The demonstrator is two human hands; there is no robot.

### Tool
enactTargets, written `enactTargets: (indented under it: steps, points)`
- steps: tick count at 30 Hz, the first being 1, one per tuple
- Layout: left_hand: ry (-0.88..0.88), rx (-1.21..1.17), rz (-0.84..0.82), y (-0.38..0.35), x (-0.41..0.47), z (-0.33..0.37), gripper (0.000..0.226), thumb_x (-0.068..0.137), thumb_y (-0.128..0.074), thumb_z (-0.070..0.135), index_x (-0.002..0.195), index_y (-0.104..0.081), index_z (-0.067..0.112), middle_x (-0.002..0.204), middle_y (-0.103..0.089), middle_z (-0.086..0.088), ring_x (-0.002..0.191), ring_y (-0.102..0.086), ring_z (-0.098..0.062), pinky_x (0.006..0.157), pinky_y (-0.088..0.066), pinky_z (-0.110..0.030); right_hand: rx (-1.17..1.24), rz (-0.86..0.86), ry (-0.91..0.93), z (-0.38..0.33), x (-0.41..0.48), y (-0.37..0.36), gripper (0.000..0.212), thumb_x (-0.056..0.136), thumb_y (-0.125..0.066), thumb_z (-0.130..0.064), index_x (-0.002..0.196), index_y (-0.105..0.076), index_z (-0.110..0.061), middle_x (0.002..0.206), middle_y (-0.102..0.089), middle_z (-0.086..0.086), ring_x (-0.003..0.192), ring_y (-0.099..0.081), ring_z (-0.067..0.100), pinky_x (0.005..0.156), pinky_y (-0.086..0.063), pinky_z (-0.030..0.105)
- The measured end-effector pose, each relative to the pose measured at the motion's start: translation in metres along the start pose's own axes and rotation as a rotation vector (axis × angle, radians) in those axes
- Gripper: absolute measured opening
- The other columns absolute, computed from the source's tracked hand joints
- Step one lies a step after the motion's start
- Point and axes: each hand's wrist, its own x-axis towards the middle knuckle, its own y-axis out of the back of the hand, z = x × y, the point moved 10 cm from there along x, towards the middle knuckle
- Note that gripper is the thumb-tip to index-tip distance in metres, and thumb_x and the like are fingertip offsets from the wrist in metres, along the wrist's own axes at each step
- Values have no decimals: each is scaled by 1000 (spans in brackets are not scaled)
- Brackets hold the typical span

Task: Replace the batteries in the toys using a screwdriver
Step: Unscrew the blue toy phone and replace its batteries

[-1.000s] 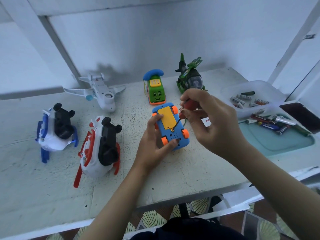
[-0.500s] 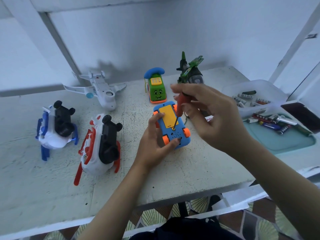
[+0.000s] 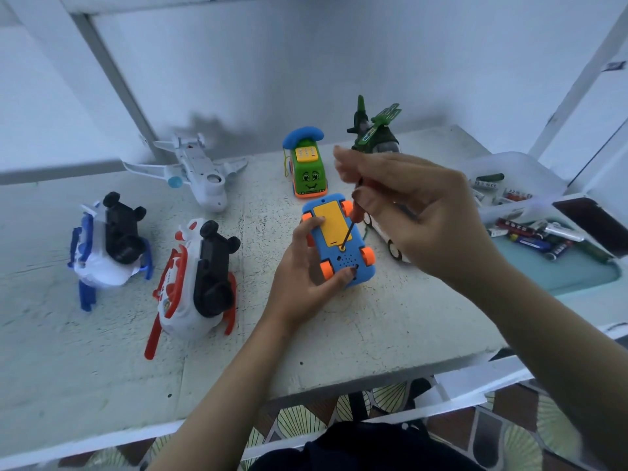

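Blue plastic toy car (image 3: 343, 263) with orange wheels lies belly-up on the rough white tabletop (image 3: 339, 334), a little right of its middle. The left hand (image 3: 299, 280) grips it, fingers curled over its left side and thumb on the near end. The right hand (image 3: 424, 215) pinches a red-handled screwdriver (image 3: 356, 212) (handle mostly hidden among the fingers), its thin dark tip at the near edge of the smooth yellow battery cover (image 3: 328, 222). A white toy (image 3: 384, 232) behind that hand is largely covered.

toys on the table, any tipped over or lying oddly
The red-trimmed toy and blue-trimmed toy at the left lie overturned, black undersides up. The blue toy car is also belly-up, but the left hand holds it for the screwdriver.
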Motion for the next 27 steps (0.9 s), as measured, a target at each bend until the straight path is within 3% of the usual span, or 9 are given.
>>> enactTargets:
  steps: [3, 6, 9, 11, 13, 19, 23, 25, 27]
  points:
    - [4, 4, 5, 0, 0, 0, 67, 75, -68, 53, 129, -28, 48, 120, -61, -6, 103, -66, -19, 77, -59, -47, -134, 59, 61, -4, 2, 5, 40, 86, -67, -11, 126, -59, -11, 88, -62, 7, 78, -61, 11, 72, -54, 27]
    - [1, 13, 12, 1, 0, -2, 67, 76, -68, 54, 128, -28, 51, 118, -62, -6, 102, -66, -22, 77, -58, -50, -319, 59, 75, -1, 1, 1, 45, 88, -68, -26, 129, -58, -11, 80, -51, 9, 70, -48, 5, 70, -43, 12]
    - [-2, 16, 4, 0, 0, -3, 67, 76, -68, 54, 129, -27, 49, 118, -62, -7, 101, -66, -25, 76, -58, -51, -390, -39, 6, 7, -1, -8, 58, 96, -42, -38, 146, -35, -8, 111, -49, -1, 99, -46, 3, 88, -39, 18]
    - [-5, 20, 4, -1, 0, -2, 67, 76, -68, 53, 129, -27, 48, 119, -62, -7, 101, -66, -24, 75, -58, -50, -355, -101, 3, 6, -1, -11, 58, 98, -30, -28, 151, -18, -8, 148, -33, 3, 135, -29, 4, 111, -26, 22]
    - [-6, 27, 4, -1, 1, -1, 66, 76, -67, 55, 128, -27, 49, 120, -61, -6, 101, -66, -23, 75, -59, -49, -294, -151, 15, 2, 0, -12, 57, 99, -30, -14, 152, -11, -6, 159, -15, 4, 145, -10, 3, 116, -15, 18]
    - [-2, 53, 13, 1, 0, -1, 66, 75, -67, 56, 127, -26, 53, 116, -61, -5, 99, -66, -21, 75, -58, -49, 153, -72, -102, 8, 3, -8, 52, 89, -59, -4, 138, -44, -12, 117, -65, -1, 113, -62, 11, 92, -54, 32]
    - [4, 44, 14, 1, 1, -3, 68, 74, -68, 55, 129, -28, 49, 117, -61, -6, 100, -65, -23, 75, -58, -50, -195, 66, 68, -5, 5, 6, 47, 83, -71, -20, 127, -58, -6, 85, -69, 9, 75, -68, 13, 74, -57, 23]
    - [11, 31, 8, 0, 1, -4, 68, 75, -68, 55, 129, -28, 48, 119, -60, -6, 103, -65, -25, 76, -58, -51, -304, 78, 68, -5, 5, 4, 45, 90, -62, -30, 128, -58, -6, 87, -65, 9, 74, -64, 14, 72, -55, 23]
    - [24, 7, 1, -1, 1, -6, 69, 75, -69, 54, 130, -28, 47, 123, -59, -6, 105, -65, -26, 78, -58, -51, -297, 55, 10, 2, 6, 3, 46, 97, -45, -29, 135, -51, -4, 114, -63, 8, 97, -63, 11, 83, -51, 19]
